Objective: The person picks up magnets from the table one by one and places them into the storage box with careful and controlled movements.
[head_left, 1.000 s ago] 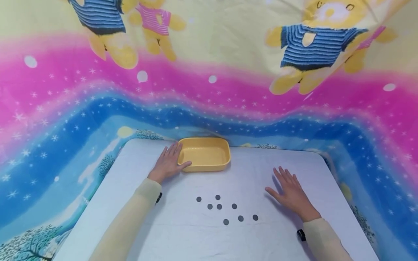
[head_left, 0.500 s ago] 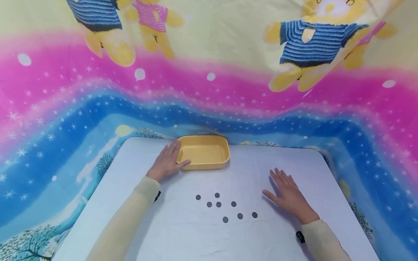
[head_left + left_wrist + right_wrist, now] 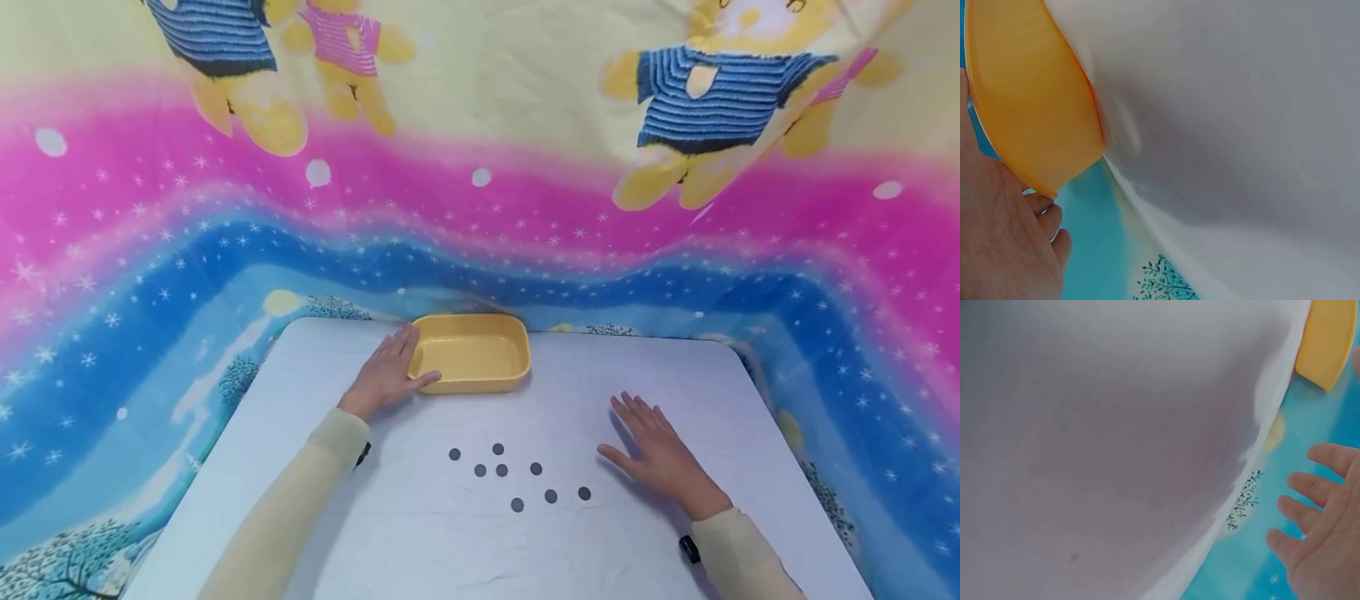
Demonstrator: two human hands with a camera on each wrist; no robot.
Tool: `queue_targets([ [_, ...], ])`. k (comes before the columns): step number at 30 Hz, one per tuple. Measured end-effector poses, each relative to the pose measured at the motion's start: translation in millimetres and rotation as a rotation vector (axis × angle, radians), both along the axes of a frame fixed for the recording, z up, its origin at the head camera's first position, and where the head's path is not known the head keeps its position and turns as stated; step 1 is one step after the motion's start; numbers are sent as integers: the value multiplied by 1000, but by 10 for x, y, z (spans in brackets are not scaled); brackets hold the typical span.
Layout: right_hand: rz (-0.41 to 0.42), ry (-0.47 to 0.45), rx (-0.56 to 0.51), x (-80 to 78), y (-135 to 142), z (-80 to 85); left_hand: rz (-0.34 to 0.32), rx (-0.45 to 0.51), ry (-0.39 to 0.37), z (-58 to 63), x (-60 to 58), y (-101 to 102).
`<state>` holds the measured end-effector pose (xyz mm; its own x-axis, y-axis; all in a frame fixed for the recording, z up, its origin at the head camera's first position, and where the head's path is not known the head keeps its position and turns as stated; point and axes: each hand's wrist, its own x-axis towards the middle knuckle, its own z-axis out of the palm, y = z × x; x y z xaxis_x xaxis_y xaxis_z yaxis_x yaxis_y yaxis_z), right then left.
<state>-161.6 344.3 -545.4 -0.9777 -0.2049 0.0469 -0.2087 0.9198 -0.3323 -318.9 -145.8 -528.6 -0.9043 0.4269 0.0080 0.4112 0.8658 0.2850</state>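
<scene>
A yellow rectangular dish [image 3: 470, 350] stands at the far edge of the white-covered table. My left hand [image 3: 382, 379] rests against its left end, with straight fingers along the side and the thumb by the near corner. In the left wrist view, the fingertips of the left hand [image 3: 1010, 231] lie at the rim of the dish [image 3: 1032, 94]. Several dark round discs [image 3: 502, 470] lie scattered flat on the cloth in front of the dish. Right of them, my right hand [image 3: 663, 454] hovers with spread fingers, holding nothing; the right wrist view shows the same hand [image 3: 1322, 519].
A white cloth [image 3: 420, 542] covers the table. Behind and around it hangs a colourful curtain [image 3: 480, 233] printed with bears and snowflakes, close behind the dish. A dark band [image 3: 689, 548] sits at the right wrist.
My right hand has drifted slightly left toward the discs. The left hand stays at the dish, and the discs keep their places; the head view has shifted a little.
</scene>
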Motion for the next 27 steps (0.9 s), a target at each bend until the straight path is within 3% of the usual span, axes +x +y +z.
queue_targets([
  [13,-2,-22,24,26,-105,12,-40,-11,25,-21,44,183],
  [27,56,-26,-4,146,-252,29,-75,-15,38,-85,54,371],
])
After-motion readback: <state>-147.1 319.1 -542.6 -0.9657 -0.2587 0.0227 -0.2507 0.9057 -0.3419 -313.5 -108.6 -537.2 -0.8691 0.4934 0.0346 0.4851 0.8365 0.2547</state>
